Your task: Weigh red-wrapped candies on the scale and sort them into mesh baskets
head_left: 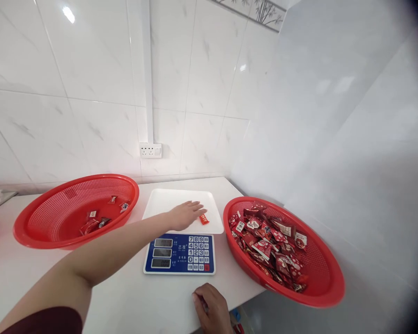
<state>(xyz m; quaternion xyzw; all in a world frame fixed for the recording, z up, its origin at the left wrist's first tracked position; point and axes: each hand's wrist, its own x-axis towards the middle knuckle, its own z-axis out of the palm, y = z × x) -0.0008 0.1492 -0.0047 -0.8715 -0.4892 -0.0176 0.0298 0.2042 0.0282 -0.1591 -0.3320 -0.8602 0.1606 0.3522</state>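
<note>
My left hand (pixel 186 216) reaches across from the left with its fingers stretched out, palm down, over the white tray (pixel 174 197) of a digital scale. A small red candy packet (pixel 204 219) lies on the tray at the fingertips; whether they touch it I cannot tell. Below the tray is the scale's blue panel (pixel 181 255) with number keys and three displays. My right hand (pixel 212 308) rests curled at the table's front edge, just below the scale, with nothing visible in it; its far side is out of frame.
On the right, a red plastic basket (pixel 325 278) holds a heap of red snack packets (pixel 264 236) and overhangs the table edge. Another red basket (pixel 35 234) on the left holds several packets. A tiled wall (pixel 101 125) with a socket (pixel 151 150) stands behind the white table (pixel 132 297).
</note>
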